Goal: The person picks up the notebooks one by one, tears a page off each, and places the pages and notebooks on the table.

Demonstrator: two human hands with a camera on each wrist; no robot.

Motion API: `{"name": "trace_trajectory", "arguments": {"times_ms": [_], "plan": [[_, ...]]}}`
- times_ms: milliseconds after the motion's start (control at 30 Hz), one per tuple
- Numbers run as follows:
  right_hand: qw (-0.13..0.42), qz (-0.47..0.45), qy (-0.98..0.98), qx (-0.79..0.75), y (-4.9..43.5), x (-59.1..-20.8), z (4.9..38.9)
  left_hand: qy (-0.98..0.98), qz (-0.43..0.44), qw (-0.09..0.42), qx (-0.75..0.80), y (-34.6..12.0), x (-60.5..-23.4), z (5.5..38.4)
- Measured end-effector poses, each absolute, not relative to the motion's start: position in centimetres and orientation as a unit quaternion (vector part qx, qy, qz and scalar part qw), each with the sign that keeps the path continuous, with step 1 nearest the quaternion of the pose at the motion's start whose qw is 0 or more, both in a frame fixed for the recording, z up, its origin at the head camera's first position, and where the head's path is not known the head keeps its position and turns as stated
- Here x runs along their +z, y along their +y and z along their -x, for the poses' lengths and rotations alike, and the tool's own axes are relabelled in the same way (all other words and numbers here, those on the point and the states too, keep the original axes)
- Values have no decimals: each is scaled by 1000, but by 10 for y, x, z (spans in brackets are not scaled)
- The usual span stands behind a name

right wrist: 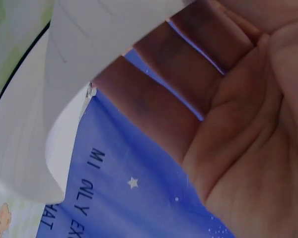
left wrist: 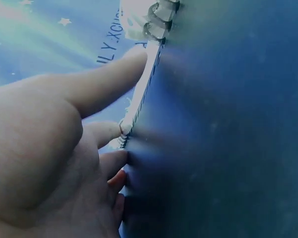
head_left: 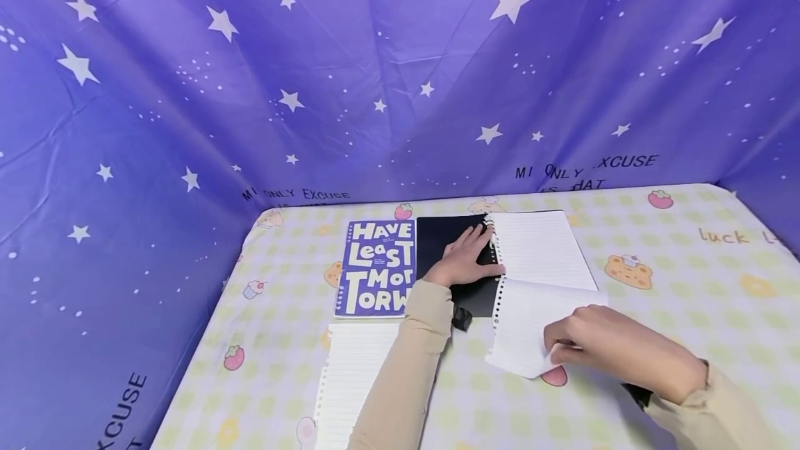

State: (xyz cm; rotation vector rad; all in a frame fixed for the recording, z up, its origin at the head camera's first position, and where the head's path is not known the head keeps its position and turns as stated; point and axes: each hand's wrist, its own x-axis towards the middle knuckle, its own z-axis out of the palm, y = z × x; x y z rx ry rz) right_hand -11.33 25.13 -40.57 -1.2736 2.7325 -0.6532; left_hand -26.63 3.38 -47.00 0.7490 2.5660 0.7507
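Note:
A spiral notebook lies open on the table, its black cover [head_left: 434,235] on the left and its lined pages [head_left: 544,248] on the right. My left hand [head_left: 465,259] rests on the black side with fingers extended, pressing beside the coil binding [left wrist: 159,22]. A sheet of paper [head_left: 521,328] with a row of punched holes on its left edge overlaps the lower part of the pages. My right hand [head_left: 596,339] pinches that sheet near its lower right corner. In the right wrist view the sheet [right wrist: 25,129] curls away from the fingers.
A purple notebook [head_left: 375,266] with white lettering lies left of the open one. Lined loose paper [head_left: 353,356] lies in front of it, partly under the left sleeve [head_left: 400,367]. A checked tablecloth [head_left: 269,339] covers the table; a purple star-patterned curtain [head_left: 350,54] hangs behind.

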Motion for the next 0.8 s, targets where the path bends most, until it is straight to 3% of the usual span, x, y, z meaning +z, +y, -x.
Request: {"name": "trace_trajectory", "arguments": {"times_ms": [300, 800], "plan": [[50, 459, 863, -206, 235, -418, 110, 897, -300, 200, 255, 25, -469, 269], [8, 490, 854, -172, 230, -429, 99, 895, -301, 208, 256, 24, -470, 274]]}}
